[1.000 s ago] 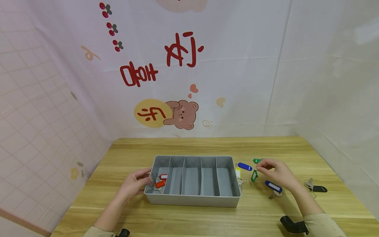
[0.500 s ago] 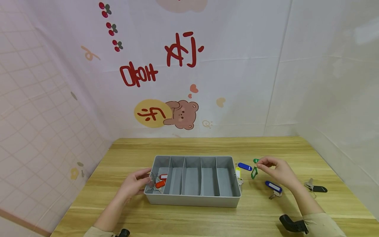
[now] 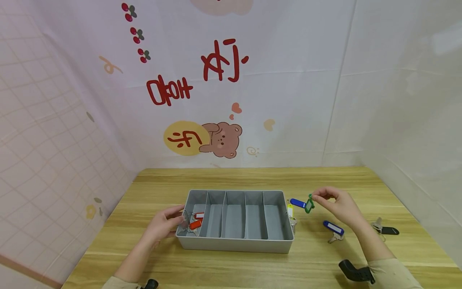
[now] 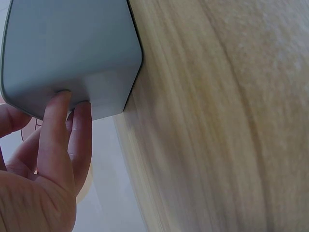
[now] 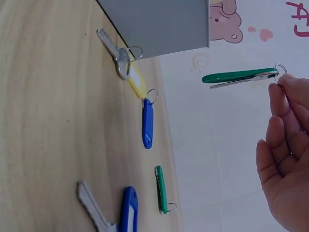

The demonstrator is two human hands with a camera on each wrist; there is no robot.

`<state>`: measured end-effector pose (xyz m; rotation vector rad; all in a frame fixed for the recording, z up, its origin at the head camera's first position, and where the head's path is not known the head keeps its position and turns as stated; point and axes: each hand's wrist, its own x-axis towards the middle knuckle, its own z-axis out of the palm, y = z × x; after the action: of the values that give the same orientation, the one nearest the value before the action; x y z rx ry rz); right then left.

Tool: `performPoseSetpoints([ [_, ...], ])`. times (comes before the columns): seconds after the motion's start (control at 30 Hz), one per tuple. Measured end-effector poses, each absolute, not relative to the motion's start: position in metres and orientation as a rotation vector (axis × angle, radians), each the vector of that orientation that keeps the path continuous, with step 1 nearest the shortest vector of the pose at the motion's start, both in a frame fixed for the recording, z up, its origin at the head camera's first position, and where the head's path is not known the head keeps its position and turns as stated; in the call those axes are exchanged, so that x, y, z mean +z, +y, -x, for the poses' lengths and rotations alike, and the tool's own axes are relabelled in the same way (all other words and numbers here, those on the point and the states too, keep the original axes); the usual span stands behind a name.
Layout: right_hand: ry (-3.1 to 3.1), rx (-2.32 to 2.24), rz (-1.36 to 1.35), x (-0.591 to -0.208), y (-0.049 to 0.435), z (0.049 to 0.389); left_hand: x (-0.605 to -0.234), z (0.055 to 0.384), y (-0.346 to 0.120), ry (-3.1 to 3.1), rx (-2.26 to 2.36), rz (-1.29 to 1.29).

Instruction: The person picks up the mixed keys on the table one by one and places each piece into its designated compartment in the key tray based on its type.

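My left hand (image 3: 164,224) grips the left end wall of a grey divided box (image 3: 234,245); its thumb reaches over the rim and its fingertips press the outside in the left wrist view. Right of the box, my right hand (image 3: 335,205) pinches the metal ring of a green key tag (image 3: 309,205), which hangs above the table with a key (image 5: 251,79) beside it. Red key tags (image 3: 196,224) with keys lie in the leftmost compartment. A second green key tag (image 5: 161,189) lies on the table; in the head view the right hand hides it.
Close to the box's right side lie a yellow key tag (image 3: 290,211) and a blue key tag (image 3: 298,203). Another blue key tag (image 3: 333,228) lies nearer the right wrist. A black key tag (image 3: 390,230) is farther right. A printed cloth (image 3: 296,120) backs the table.
My right hand has risen slightly and moved a little away from me, lifting the green key tag higher. The left hand and the box have stayed in place.
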<state>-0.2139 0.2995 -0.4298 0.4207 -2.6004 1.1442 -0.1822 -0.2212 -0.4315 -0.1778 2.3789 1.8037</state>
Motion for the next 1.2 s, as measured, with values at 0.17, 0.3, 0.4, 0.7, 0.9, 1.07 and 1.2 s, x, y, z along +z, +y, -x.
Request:
performPoseSetpoints([
  [0.17,-2.575,1.154,-0.440,-0.425,0.295,0.214,-0.432,0.182,-0.221,2.375,1.808,0.175],
  [0.3,-2.572,1.141,-0.439,-0.419,0.289,0.213,-0.433,0.182,-0.221,2.371,1.815,0.173],
  [0.4,-2.552,1.129,-0.451,-0.415,0.285,0.212,-0.434,0.182,-0.221,2.367,1.820,0.158],
  [0.7,-2.526,1.132,-0.451,-0.409,0.273,0.211,-0.435,0.182,-0.221,2.358,1.835,0.139],
  [0.9,-2.512,1.165,-0.462,-0.404,0.266,0.211,-0.434,0.182,-0.221,2.360,1.832,0.143],
  [1.07,-2.496,1.188,-0.483,-0.400,0.261,0.210,-0.433,0.183,-0.221,2.360,1.827,0.147],
  [1.2,-2.487,1.204,-0.494,-0.397,0.257,0.210,-0.434,0.183,-0.222,2.368,1.822,0.148],
])
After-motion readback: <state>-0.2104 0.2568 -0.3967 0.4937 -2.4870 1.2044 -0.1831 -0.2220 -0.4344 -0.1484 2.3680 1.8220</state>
